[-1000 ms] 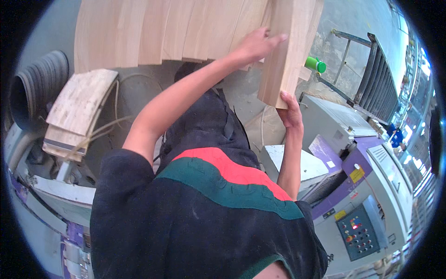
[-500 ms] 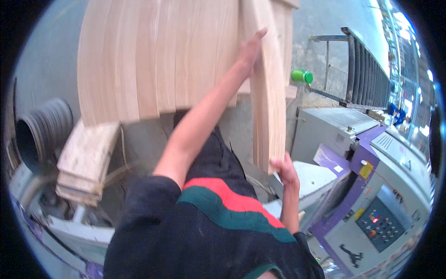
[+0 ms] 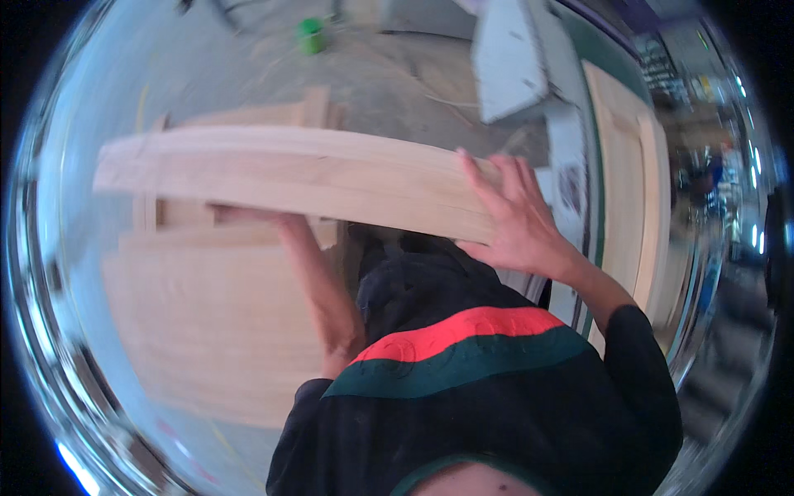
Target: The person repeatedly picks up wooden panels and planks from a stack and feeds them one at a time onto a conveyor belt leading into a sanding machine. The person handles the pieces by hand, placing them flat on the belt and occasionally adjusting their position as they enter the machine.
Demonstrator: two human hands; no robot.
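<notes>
A long pale wooden board (image 3: 331, 178) lies crosswise in front of my body, held level by both hands. My right hand (image 3: 521, 219) grips its right end, with fingers over the far edge and the thumb at the near edge. Beneath the board's middle-left part, my left hand (image 3: 256, 214) supports it; its fingers are partly hidden and blurred. Under and beyond the left arm rests a wide stack of similar wooden boards (image 3: 207, 322), apart from the held one.
At the right, long pale boards (image 3: 624, 182) lie along a green-edged machine surface (image 3: 591, 223). A white machine part (image 3: 509, 62) juts out near them. A green container (image 3: 311, 36) stands on the grey floor (image 3: 248, 70) at the far side.
My body has turned right, so the stack is now at my left. The held board has swung from lengthwise to crosswise, still in both hands.
</notes>
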